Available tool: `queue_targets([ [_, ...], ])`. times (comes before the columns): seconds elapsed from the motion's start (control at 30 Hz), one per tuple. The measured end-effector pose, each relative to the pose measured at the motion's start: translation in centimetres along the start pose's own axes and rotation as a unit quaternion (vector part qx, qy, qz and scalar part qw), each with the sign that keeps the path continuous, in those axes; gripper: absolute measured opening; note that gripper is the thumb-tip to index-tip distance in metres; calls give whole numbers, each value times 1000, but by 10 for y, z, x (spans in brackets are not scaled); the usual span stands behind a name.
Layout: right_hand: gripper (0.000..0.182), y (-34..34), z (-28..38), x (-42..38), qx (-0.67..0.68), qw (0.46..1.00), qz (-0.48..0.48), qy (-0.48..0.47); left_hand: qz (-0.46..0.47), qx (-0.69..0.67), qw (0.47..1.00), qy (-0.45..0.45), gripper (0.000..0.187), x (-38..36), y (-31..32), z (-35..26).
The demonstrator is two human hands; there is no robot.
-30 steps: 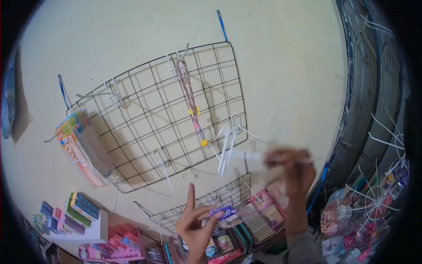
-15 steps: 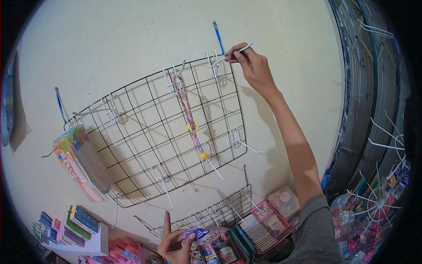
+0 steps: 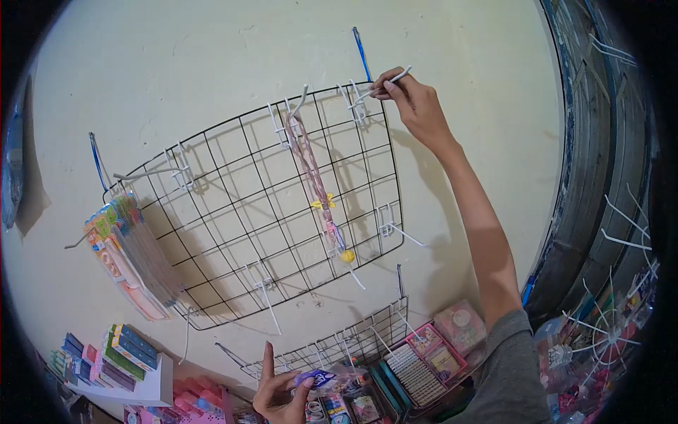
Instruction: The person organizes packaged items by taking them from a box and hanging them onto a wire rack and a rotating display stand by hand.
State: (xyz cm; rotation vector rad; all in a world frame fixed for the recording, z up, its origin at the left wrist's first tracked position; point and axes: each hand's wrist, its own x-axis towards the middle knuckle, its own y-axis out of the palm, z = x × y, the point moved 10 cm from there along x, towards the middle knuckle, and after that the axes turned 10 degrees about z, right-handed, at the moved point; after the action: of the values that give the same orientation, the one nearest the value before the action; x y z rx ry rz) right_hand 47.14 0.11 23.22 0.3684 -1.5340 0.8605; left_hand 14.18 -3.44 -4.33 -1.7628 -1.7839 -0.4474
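My right hand (image 3: 413, 106) is closed around a white display hook (image 3: 357, 106) near the upper right corner of a black wire grid panel (image 3: 240, 212) on the wall. Low in the view, my left hand (image 3: 281, 389) pinches a clear packet with a purple label (image 3: 316, 379) between thumb and fingers, its index finger pointing up. From the top-middle hook hangs a pinkish braided cord (image 3: 311, 164) with a yellow ball charm (image 3: 347, 256) at its end. Several packaged items (image 3: 127, 247) hang in a stack at the panel's left side.
Bare white hooks (image 3: 270, 311) stick out from the panel's lower part. Below it are a second wire grid (image 3: 353, 332), a pink tray (image 3: 441, 353) and a white shelf with boxes (image 3: 159, 381). A spoked hook rack (image 3: 611, 339) stands at right beside a metal shutter (image 3: 600, 141).
The view has shifted slightly, so the panel's right part sits a little further right. The hanging cord has moved right too. Both hands keep their grips.
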Motion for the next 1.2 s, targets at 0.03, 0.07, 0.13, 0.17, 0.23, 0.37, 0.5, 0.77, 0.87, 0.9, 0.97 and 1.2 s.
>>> queue_targets([
  [0.03, 15, -1, 1, -3, -10, 1000, -10, -6, 2, -1, 1000, 0, 23, 0, 1, 0],
  [0.07, 15, 1, 2, -4, -12, 1000, -9, -5, 3, -6, 1000, -5, 22, 0, 3, 1],
  [0.13, 15, 0, 3, -7, -15, 999, -29, 6, 7, -10, 1000, -12, 21, -1, 6, 1],
  [0.17, 15, 1, 3, -7, -16, 999, -29, 8, 19, -22, 999, -36, 21, -2, 10, 5],
  [0.23, 15, 2, 5, -8, -5, 999, -33, 6, 34, -35, 997, -62, 21, -4, 15, 7],
  [0.37, 15, 4, 11, -9, -13, 999, -37, 4, 54, -31, 998, -23, 18, -5, 19, -1],
  [0.5, 15, 4, 14, -9, -33, 998, -47, 11, 117, -149, 981, -40, 17, 2, 30, -3],
  [0.77, 16, 4, 19, -15, -20, 998, -65, 18, 81, -152, 984, -46, 18, -6, 23, -8],
  [0.87, 19, 2, 17, -19, -4, 997, -75, 24, 43, -150, 987, -28, 20, -9, 17, 0],
  [0.9, 21, 1, 18, -19, -7, 997, -74, 25, 34, -142, 989, -18, 20, -10, 14, 1],
  [0.97, 23, -2, 19, -17, -9, 997, -75, 26, 35, -133, 990, -16, 20, -11, 13, -1],
  [1.2, 35, -21, 33, -60, 95, 970, -140, 177, 56, -150, 987, 24, 20, 7, 5, -26],
])
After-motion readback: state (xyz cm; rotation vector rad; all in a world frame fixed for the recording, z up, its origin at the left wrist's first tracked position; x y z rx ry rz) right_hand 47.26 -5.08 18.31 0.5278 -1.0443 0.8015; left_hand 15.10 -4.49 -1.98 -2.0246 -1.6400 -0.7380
